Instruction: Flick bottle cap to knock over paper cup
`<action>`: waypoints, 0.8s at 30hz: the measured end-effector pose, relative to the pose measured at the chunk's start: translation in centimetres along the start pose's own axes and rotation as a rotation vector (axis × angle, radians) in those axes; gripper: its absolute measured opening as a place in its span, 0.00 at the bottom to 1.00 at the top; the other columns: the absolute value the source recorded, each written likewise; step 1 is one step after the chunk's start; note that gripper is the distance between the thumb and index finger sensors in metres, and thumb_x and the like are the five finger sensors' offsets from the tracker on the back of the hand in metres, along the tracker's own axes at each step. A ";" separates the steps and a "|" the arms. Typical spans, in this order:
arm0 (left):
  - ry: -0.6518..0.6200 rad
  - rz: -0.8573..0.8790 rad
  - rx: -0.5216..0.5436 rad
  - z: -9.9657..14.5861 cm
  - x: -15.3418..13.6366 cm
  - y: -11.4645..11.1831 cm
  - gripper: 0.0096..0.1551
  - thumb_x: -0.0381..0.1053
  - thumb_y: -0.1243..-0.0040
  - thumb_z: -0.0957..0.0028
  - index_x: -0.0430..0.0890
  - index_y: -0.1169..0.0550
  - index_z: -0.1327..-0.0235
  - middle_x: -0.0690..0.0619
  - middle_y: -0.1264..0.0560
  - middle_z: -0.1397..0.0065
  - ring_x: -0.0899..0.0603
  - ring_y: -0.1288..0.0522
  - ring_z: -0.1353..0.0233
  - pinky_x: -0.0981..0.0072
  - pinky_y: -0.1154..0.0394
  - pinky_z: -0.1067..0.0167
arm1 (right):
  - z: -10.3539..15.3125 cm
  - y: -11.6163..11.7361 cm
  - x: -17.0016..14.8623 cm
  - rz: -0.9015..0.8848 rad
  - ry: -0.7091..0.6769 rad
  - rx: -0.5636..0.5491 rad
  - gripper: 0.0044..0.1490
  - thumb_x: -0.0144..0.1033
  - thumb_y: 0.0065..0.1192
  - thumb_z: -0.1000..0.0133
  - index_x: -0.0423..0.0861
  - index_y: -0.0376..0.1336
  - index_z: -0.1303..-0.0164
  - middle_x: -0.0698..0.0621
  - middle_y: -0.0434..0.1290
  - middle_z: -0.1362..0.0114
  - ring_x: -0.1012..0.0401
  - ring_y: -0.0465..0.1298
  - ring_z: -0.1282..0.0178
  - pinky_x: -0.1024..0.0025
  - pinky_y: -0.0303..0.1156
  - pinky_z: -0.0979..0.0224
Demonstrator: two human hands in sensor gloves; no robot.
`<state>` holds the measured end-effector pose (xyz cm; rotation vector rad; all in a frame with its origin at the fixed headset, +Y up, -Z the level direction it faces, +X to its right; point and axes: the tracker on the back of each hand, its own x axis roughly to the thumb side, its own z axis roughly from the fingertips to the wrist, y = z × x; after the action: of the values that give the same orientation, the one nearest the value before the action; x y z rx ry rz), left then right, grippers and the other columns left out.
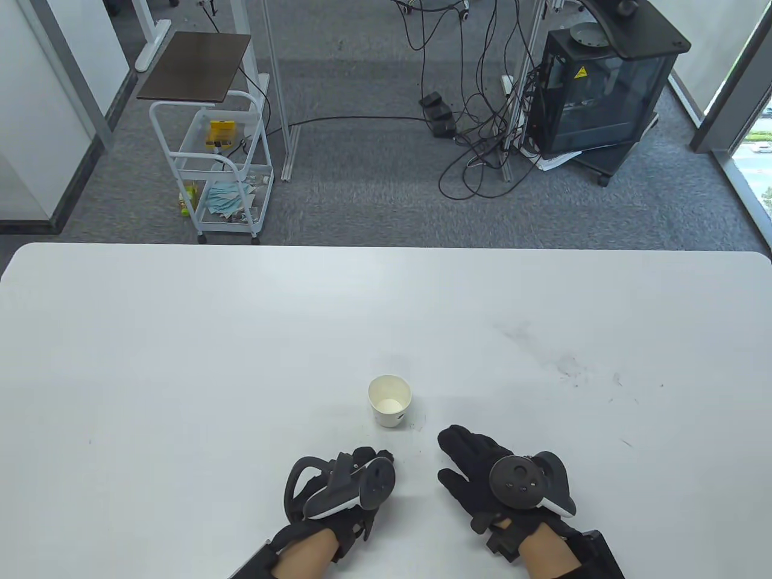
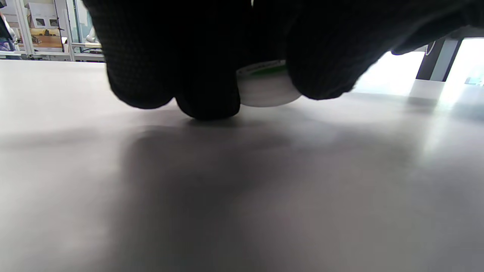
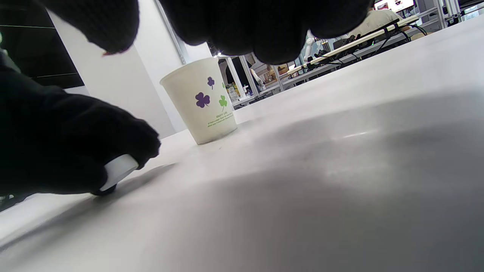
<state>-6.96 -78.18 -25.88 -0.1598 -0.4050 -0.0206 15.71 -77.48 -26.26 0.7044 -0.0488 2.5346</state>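
While pinched low between left hand (image 1: 347, 488) fingers (image 2: 208, 94), bottle cap (image 2: 266, 88) touching table (image 1: 181, 362); paper cup (image 1: 389, 401) upright just ahead between both hands; right hand (image 1: 500, 479) loosely spread, holding nothing.

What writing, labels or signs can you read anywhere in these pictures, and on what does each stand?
None can be read in full.
White paper cup with purple and green clovers: two lines of small green print, too blurred to read.
White bottle cap with a green top: pale lettering on its rim, too blurred.
Black cabinet on the floor: yellow triangular warning sign, no legible words.
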 end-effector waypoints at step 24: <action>0.044 0.077 0.209 6.7 -9.1 1.4 0.41 0.71 0.44 0.49 0.55 0.33 0.25 0.47 0.31 0.22 0.42 0.20 0.34 0.52 0.22 0.38 | -0.3 2.9 2.1 -0.103 0.096 0.071 0.39 0.50 0.65 0.42 0.45 0.60 0.23 0.40 0.66 0.22 0.42 0.70 0.27 0.42 0.65 0.28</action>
<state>-17.90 -75.87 -23.61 0.0309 -0.3548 0.0932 12.65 -79.03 -25.21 0.5961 0.1078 2.4773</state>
